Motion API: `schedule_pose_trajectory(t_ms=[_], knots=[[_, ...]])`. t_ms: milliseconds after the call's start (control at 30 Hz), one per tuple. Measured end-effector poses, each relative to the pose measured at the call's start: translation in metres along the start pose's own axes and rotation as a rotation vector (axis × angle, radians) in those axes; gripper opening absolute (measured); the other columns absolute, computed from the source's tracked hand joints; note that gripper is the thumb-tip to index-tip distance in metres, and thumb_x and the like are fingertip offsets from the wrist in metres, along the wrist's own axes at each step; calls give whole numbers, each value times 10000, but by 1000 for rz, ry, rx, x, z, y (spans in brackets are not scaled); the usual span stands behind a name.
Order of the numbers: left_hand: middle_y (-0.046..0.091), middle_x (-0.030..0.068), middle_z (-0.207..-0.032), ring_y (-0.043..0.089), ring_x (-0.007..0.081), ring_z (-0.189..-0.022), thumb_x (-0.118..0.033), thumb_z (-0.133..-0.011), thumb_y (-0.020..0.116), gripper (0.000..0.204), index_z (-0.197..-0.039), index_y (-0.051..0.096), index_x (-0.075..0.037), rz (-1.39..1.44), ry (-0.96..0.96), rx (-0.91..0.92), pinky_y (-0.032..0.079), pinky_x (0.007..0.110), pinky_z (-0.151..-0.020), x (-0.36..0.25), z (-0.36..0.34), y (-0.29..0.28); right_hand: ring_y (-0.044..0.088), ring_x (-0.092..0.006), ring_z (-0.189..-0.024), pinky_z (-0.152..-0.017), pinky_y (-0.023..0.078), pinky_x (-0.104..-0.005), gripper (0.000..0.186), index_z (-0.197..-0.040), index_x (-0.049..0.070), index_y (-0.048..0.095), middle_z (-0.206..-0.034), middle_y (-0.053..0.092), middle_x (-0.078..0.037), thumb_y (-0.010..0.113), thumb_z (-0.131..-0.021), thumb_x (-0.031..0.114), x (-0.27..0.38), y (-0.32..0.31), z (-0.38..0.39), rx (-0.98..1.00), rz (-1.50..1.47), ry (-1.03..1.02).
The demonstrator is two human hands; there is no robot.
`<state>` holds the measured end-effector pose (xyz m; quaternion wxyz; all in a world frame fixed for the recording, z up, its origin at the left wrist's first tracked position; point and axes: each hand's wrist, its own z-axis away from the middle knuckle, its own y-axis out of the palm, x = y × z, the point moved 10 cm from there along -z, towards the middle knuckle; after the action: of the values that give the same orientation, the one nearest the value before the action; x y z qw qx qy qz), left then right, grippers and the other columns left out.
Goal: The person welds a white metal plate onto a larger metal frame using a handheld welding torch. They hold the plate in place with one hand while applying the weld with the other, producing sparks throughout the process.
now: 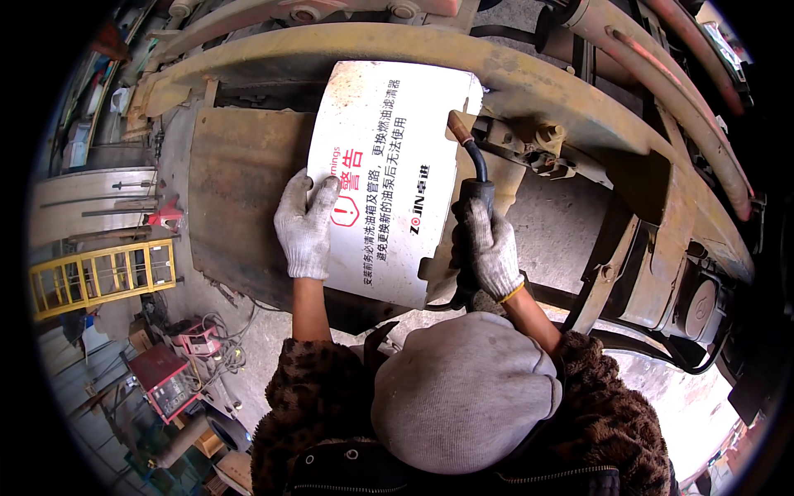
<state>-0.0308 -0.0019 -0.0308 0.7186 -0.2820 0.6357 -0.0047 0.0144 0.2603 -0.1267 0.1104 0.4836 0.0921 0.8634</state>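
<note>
Workshop clutter and a grey floor (260, 331) surround a curved, yellowish-brown beam (331, 43) in the wide view reaching my remote post. Below it, at centre, is a white printed sheet (389, 186), its right edge notched; a torch (479, 194) with a copper-coloured nozzle angles up beside that edge. My right hand (494, 248), in a pale knit glove, has its fingers wrapped around the dark handle. My left hand (306, 225), gloved alike, grasps the sheet's left edge, thumb on the printed face (the other fingers look curled behind). Farther out, a brown panel (240, 194) sits left of the sheet, with a yellow ladder (99, 303) and a red machine (164, 376) beyond.

Should the left hold loosen, I judge the sheet could slip or swing into the nozzle; heat there, if any, might mark it or catch the fuzzy sleeves (608, 397). Whether nozzle and sheet touch, I cannot tell. Hidden are the left fingertips, the torch's trigger and whatever lies behind the sheet. A grey cap (459, 393) blocks the lower centre, and the dark fisheye rim crops the room.
</note>
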Motion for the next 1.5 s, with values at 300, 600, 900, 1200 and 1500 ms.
schedule_pose_trajectory(t_ms=[300, 600, 900, 1200, 1500], knots=[[616, 119, -1027, 578, 135, -905, -159, -824, 693, 448, -1153, 529, 97, -49, -3, 86, 466, 257, -806, -5, 2, 13, 482, -94, -452, -405, 410, -247, 418, -933, 17, 536, -589, 509, -22, 505, -924, 434, 2, 1, -1, -10, 44, -9], [586, 150, -1077, 561, 163, -960, -156, -810, 710, 491, -1167, 512, 116, -147, 5, 33, 451, 268, -845, -4, -1, 11, 488, -100, -450, -400, 417, -256, 421, -949, 24, 541, -599, 510, -20, 511, -919, 443, -6, -6, -5, -32, 86, -32], [606, 127, -1030, 565, 150, -920, -172, -798, 722, 462, -1134, 547, 92, -65, -28, 68, 458, 267, -815, -1, -1, 16, 481, -87, -461, -404, 409, -245, 407, -940, 17, 548, -597, 510, -18, 512, -925, 423, -3, -4, -3, -24, 31, -30], [608, 107, -1009, 566, 129, -895, -162, -812, 706, 422, -1116, 554, 90, -122, 13, 40, 458, 248, -797, -4, 0, 16, 490, -85, -478, -421, 410, -244, 401, -953, 13, 553, -599, 514, -12, 516, -926, 411, -7, -7, -3, -38, 74, -14], [628, 126, -990, 578, 137, -875, -194, -812, 710, 445, -1109, 552, 98, -116, -14, 65, 472, 261, -783, -2, 0, 15, 489, -83, -476, -415, 414, -246, 389, -924, 23, 552, -602, 519, -16, 510, -930, 409, -5, -3, -1, -18, 18, 1]])
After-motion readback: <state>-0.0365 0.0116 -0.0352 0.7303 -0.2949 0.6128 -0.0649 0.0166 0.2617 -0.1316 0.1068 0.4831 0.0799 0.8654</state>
